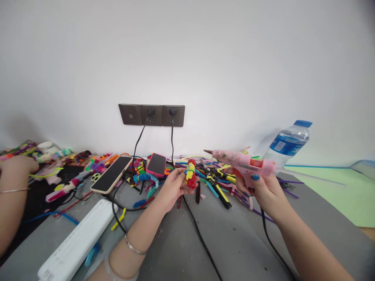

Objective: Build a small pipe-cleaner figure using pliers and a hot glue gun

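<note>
My left hand is closed around a small red and yellow pipe-cleaner figure with a bit of blue on it, held upright above the table. In my right hand is a pink hot glue gun, gripped by its handle. Its nozzle points left toward the figure, with a gap between them. A clear glue stick sticks out of the gun's back. Below and behind the figure lie yellow-and-black pliers and a dark reddish strip.
Two phones, one pale-edged and one pink-edged, lie among coloured pipe cleaners. A white power strip is at front left. A water bottle leans by the wall. Black cords cross the grey table. Another person's arm reaches in at left.
</note>
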Demonstrator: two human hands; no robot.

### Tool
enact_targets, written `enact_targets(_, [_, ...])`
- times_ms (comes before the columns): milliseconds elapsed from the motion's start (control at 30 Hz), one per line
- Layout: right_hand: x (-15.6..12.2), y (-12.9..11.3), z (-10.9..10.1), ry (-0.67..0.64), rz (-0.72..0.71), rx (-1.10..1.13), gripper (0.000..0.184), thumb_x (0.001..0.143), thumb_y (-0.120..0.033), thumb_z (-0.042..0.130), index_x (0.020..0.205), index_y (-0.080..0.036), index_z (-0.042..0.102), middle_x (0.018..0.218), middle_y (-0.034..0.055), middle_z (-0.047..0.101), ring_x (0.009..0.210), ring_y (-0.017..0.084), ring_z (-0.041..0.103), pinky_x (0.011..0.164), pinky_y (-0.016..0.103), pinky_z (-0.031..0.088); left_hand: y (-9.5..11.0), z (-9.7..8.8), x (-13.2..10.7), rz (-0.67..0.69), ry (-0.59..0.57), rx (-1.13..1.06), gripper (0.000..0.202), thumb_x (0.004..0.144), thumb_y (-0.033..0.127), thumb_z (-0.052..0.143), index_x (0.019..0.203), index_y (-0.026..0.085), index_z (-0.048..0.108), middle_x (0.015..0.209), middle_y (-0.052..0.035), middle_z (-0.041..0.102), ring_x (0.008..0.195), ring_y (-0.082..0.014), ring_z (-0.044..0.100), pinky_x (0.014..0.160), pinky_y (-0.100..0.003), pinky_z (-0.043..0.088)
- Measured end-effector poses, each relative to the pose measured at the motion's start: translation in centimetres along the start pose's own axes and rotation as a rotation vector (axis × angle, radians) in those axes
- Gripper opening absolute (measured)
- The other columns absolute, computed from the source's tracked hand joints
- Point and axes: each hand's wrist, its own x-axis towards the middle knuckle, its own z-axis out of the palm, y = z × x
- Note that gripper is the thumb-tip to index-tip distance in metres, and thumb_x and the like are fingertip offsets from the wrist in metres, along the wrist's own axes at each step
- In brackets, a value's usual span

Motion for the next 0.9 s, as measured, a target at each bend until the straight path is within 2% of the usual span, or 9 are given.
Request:
enact_targets(100, [0.0,0.18,0.09,-0.059,0.016,0.006,0.052,0.092,-0.067,0.042,0.07,-0.021,0.054,0.046,-0.0035,0.044,0.038,0.011,0.039,0.039,0.027,0.036,-0.04,0.07,0.0,-0.003,0.002,0.007,0.035,0.078,0.041,0.075,0.093,0.018,0.054,0.083,-0.0074,0.072,0.071,-0.0187,0.071,0.055,-0.025,0.055])
enact_targets(167, [0.01,0.15,0.26,-0.065,0.026,0.003,0.053,0.093,-0.067,0.042,0.068,-0.021,0.052,0.046,-0.0041,0.043,0.038,0.01,0.037,0.041,0.027,0.038,-0.14,0.02,0.06,0.003,0.014,0.01,0.035,0.078,0.041,0.076,0.094,0.018,0.054,0.081,-0.0055,0.07,0.07,-0.0188,0.071,0.055,-0.026,0.056])
enact_targets(233, [0.03,0.06,0.37,-0.057,0.029,-0.006,0.052,0.093,-0.066,0.043,0.072,-0.02,0.055,0.045,-0.0046,0.043,0.038,0.01,0.038,0.042,0.026,0.04,-0.25,-0.1,0.12,0.008,0.023,0.015,0.037,0.077,0.04,0.077,0.094,0.018,0.053,0.081,-0.0041,0.069,0.07,-0.0186,0.071,0.057,-0.028,0.058])
enact_targets(333, [0.08,-0.06,0.34,-0.025,0.012,-0.005,0.051,0.093,-0.065,0.043,0.078,-0.02,0.058,0.044,-0.0047,0.043,0.037,0.01,0.039,0.039,0.025,0.035,-0.26,-0.27,0.1,0.015,0.03,0.021,0.039,0.075,0.038,0.079,0.096,0.019,0.053,0.081,-0.0018,0.066,0.07,-0.0171,0.07,0.06,-0.031,0.06])
enact_targets(433, [0.15,-0.17,0.23,0.008,0.002,0.005,0.049,0.093,-0.065,0.042,0.08,-0.02,0.058,0.044,-0.0046,0.043,0.037,0.011,0.039,0.037,0.025,0.032,-0.06,-0.28,-0.04,-0.003,0.027,0.033,0.038,0.076,0.037,0.078,0.099,0.02,0.053,0.08,-0.001,0.065,0.068,-0.0163,0.069,0.057,-0.03,0.06])
enact_targets(533, [0.18,-0.4,0.25,0.037,0.024,0.033,0.051,0.092,-0.067,0.044,0.088,-0.019,0.06,0.045,-0.0052,0.041,0.038,0.011,0.038,0.039,0.026,0.037,0.18,-0.17,-0.14,-0.029,0.054,0.035,0.035,0.078,0.035,0.075,0.102,0.02,0.055,0.081,-0.0015,0.065,0.067,-0.0161,0.068,0.052,-0.026,0.057])
enact_targets(633, [0.15,-0.6,0.33,0.058,0.069,0.082,0.052,0.092,-0.066,0.045,0.098,-0.017,0.06,0.047,-0.0053,0.041,0.04,0.011,0.039,0.041,0.027,0.039,0.33,-0.09,-0.09,-0.023,0.073,0.022,0.03,0.075,0.032,0.076,0.097,0.019,0.06,0.081,-0.0015,0.064,0.067,-0.0142,0.065,0.054,-0.026,0.057])
enact_targets(767, [0.18,-0.56,0.29,0.082,0.061,0.07,0.052,0.094,-0.064,0.043,0.094,-0.015,0.061,0.048,-0.004,0.043,0.041,0.011,0.04,0.042,0.027,0.036,0.47,-0.08,-0.03,0.016,0.029,0.04,0.03,0.071,0.033,0.077,0.093,0.016,0.067,0.086,-0.0051,0.068,0.074,-0.0149,0.064,0.063,-0.028,0.057])
enact_targets(900, [0.3,-0.16,0.09,0.101,0.021,0.033,0.053,0.094,-0.065,0.041,0.093,-0.016,0.061,0.046,-0.0045,0.043,0.04,0.012,0.039,0.04,0.028,0.032,0.64,-0.05,-0.16,0.022,0.035,0.082,0.03,0.066,0.032,0.076,0.09,0.014,0.07,0.088,-0.0067,0.07,0.079,-0.0165,0.064,0.066,-0.027,0.055])
